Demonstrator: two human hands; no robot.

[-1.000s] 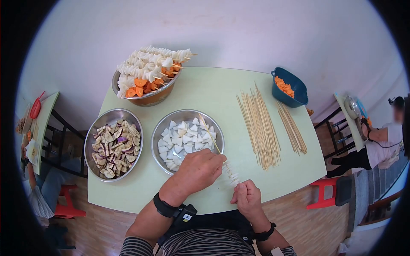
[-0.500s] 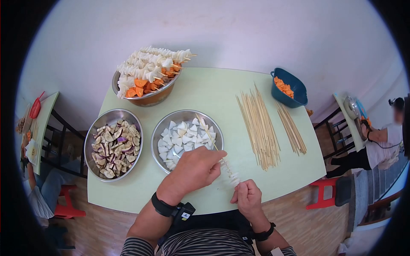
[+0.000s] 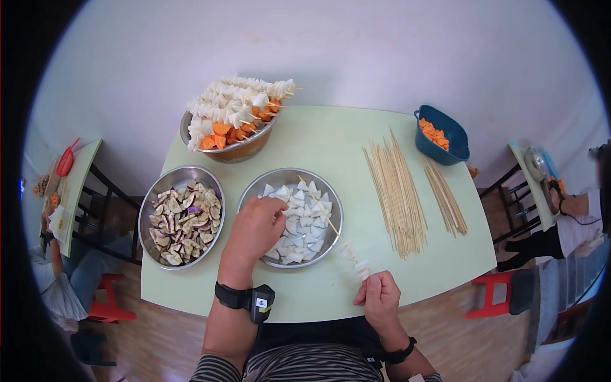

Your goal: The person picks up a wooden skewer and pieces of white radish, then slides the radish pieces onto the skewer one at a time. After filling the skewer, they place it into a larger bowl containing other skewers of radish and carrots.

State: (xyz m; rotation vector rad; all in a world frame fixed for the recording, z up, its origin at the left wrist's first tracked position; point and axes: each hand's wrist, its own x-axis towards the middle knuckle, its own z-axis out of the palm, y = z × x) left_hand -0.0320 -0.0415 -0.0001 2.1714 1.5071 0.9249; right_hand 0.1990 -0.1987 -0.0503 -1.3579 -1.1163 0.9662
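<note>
My right hand (image 3: 380,294) is closed around the lower end of a bamboo skewer (image 3: 329,223). White slices (image 3: 360,270) are threaded on the skewer just above that fist, and its bare tip slants up and left over a steel bowl (image 3: 339,237). Cut white chunks (image 3: 307,219), looking like radish, lie in this bowl. At the bowl's left side, my left hand (image 3: 256,228) reaches over the rim with its fingers curled down among the chunks. Its fingertips are partly hidden, so what they pinch does not show.
A steel bowl of eggplant pieces (image 3: 184,223) stands left. Behind it, a bowl (image 3: 254,148) holds loaded radish and carrot skewers. Bare skewers (image 3: 398,197) lie right, near a blue basket (image 3: 453,153) with carrot pieces (image 3: 434,135). People sit at side tables.
My left hand has left the skewer and moved left into the bowl of white chunks. The right hand still holds the skewer low. The view has shifted slightly.
</note>
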